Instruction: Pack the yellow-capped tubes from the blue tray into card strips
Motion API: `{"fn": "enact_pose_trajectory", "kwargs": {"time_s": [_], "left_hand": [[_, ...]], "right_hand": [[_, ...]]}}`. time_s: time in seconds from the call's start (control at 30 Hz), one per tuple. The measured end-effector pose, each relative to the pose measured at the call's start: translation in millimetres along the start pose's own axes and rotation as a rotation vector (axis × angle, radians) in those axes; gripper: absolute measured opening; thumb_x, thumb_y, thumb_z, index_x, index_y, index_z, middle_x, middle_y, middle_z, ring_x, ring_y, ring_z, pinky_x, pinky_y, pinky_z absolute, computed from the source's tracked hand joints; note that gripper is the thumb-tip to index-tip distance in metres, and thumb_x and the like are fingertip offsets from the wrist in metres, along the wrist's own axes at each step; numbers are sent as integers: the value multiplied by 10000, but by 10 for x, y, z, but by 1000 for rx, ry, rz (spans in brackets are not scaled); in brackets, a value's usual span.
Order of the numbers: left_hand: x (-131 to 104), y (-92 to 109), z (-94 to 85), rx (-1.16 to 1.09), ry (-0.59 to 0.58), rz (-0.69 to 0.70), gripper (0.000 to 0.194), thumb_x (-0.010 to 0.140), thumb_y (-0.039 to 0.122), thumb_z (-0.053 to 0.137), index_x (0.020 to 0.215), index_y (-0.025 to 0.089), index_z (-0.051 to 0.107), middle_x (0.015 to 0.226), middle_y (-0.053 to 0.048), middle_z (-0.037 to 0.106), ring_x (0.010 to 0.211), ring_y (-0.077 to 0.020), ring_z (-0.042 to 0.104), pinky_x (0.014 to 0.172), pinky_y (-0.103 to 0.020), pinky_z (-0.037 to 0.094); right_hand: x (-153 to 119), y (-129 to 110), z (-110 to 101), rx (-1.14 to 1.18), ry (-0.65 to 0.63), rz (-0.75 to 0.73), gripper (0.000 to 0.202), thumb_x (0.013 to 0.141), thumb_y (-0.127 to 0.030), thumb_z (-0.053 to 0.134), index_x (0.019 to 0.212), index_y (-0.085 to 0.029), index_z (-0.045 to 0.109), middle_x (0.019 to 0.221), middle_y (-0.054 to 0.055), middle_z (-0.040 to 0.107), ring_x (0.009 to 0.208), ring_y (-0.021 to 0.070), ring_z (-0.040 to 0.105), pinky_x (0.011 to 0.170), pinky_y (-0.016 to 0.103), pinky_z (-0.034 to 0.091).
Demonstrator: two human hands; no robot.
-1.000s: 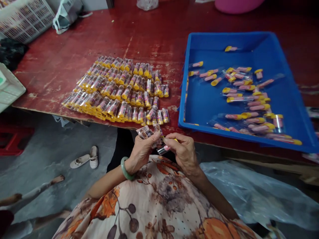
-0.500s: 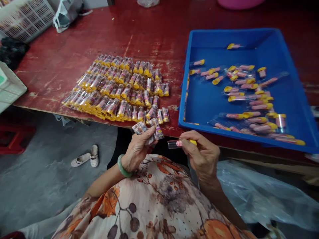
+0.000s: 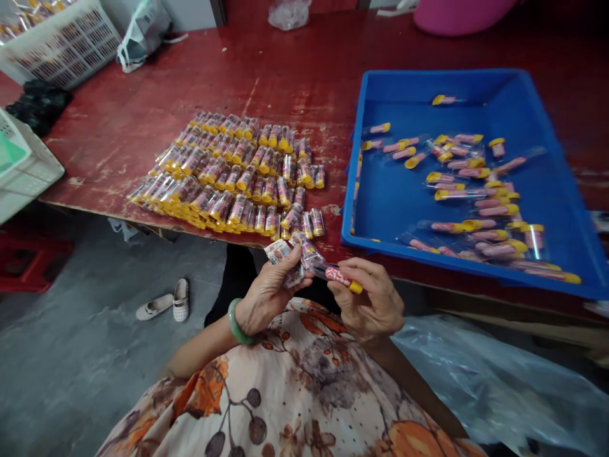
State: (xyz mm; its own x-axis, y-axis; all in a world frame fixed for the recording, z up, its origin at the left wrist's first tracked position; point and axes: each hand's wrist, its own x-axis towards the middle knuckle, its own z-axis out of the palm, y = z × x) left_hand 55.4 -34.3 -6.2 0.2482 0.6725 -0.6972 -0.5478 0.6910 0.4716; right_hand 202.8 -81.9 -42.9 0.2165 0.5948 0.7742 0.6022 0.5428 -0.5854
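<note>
In front of my body, my left hand [image 3: 271,285] pinches a few small printed plastic sleeves [image 3: 308,251] between thumb and fingers; a green bangle is on that wrist. My right hand [image 3: 373,298] grips a clear tube with a yellow cap and pink-and-white filling [image 3: 337,275]. The tube's clear end meets the sleeves at my left fingertips; whether it is inside one I cannot tell. Just beyond, rows of sleeved yellow-capped tubes [image 3: 214,171] lie stacked on the red table [image 3: 361,38]. Similar tubes lie loose in the blue tray [image 3: 399,197] at the right.
White plastic baskets [image 3: 71,44] stand at the left, with a black bag [image 3: 38,105] between them. A pink container [image 3: 461,16] and a clear bag [image 3: 288,14] sit at the back. Clear plastic sheeting [image 3: 476,368] hangs below the table's right edge; shoes [image 3: 179,299] lie on the floor.
My right hand has moved left with the tube, bringing its clear end to the sleeves in my left hand. The view has tilted slightly upward.
</note>
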Motion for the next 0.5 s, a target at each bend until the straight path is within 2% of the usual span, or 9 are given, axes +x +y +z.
{"fn": "enact_pose_trajectory", "kwargs": {"time_s": [0.2,0.37,0.5], "left_hand": [[15,19,-15,-37,16,3,106,834,177,740,875,123,658,725,-23,704,510,-111,654,498,-207,574],[75,-52,-80,-30,-64,95,264,728,233,845,885,134,657,737,-13,712,522,-119,666,500,-208,581],[78,-89,-106,-24,-70,176,375,640,270,904,893,140,661,754,-1,713,555,-116,672,504,-195,575]], "right_hand": [[-23,-9,-6,-82,24,-66,270,822,-162,753,1073,-178,655,967,78,702,839,184,700,714,304,594],[-10,-55,3,-118,5,-138,317,814,-128,753,1109,-172,647,986,87,701,850,189,700,721,309,604],[-34,-49,27,-82,26,-114,308,811,-137,759,1099,-152,654,962,87,715,840,193,705,718,311,601]]}}
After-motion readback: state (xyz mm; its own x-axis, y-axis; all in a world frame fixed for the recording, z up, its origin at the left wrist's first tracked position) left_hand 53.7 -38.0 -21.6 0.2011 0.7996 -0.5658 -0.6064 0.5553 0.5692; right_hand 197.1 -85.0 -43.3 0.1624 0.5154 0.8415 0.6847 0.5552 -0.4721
